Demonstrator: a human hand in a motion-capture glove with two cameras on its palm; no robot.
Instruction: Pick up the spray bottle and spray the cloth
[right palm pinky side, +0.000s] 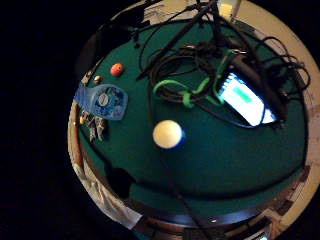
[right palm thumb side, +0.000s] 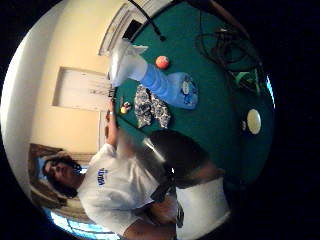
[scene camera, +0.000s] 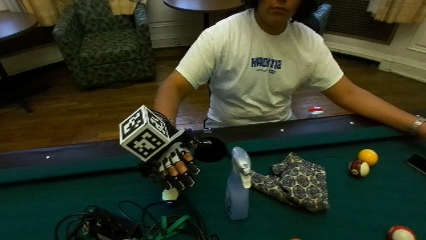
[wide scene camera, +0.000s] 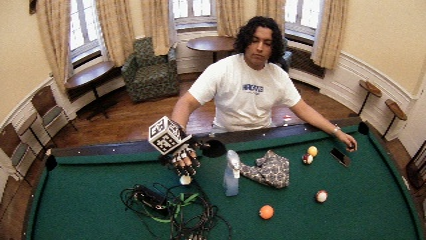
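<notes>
Five billiard balls lie scattered on the green felt of the pool table (wide scene camera: 80, 200): a white one (scene camera: 170, 194) just beneath the gloved right hand (scene camera: 174, 167), a yellow ball (scene camera: 367, 156) and a striped ball (scene camera: 359, 168) touching each other toward the person's left-hand end, a red-and-white ball (wide scene camera: 321, 196) nearer the far rail, and an orange ball (wide scene camera: 266, 212) out in the middle. Open felt stretches around the orange ball and along both short ends. A tangle of black cables (wide scene camera: 170, 207) with green ties fills the felt beyond the hand.

The spray bottle (scene camera: 237, 184) stands upright near the person's rail, just beside the hand. The patterned cloth (scene camera: 296, 181) lies crumpled just on the bottle's other side.

The hand hovers above the felt, fingers loosely spread and pointing down, holding nothing.
</notes>
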